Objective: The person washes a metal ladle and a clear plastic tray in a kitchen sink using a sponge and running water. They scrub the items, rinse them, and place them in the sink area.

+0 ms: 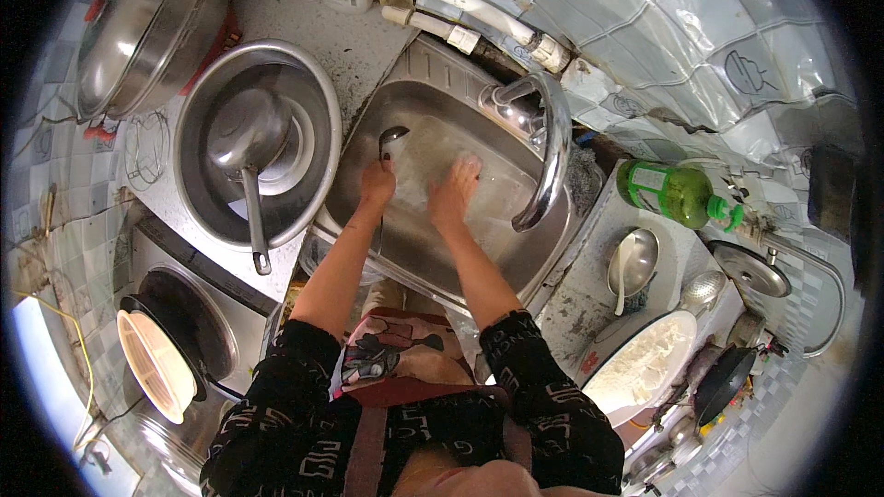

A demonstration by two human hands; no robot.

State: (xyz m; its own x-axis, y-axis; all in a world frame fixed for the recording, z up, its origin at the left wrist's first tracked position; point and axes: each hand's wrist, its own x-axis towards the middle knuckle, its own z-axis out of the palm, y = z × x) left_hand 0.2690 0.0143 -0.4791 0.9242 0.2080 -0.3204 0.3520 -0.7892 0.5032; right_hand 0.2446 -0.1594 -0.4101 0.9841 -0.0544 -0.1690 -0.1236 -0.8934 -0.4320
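Observation:
In the steel sink [552, 259] stands cloudy water. My left hand [378, 183] is closed around the handle of a metal ladle [394, 132]. The ladle's dark bowl sticks up past my fingers, and its thin handle runs down along my wrist. To the right of it, my right hand [454, 192] dips into the water, palm down and fingers extended, with no object visible in it. The water partly blurs those fingertips. A chrome faucet [556, 152] arches over the sink's right side.
Left of the sink, a large steel basin [328, 131] holds a long-handled steel ladle [250, 128]. On the right are a green detergent bottle [666, 193], a small metal bowl [642, 259] with a white spoon [623, 276], and a white basin [594, 373] of pale food.

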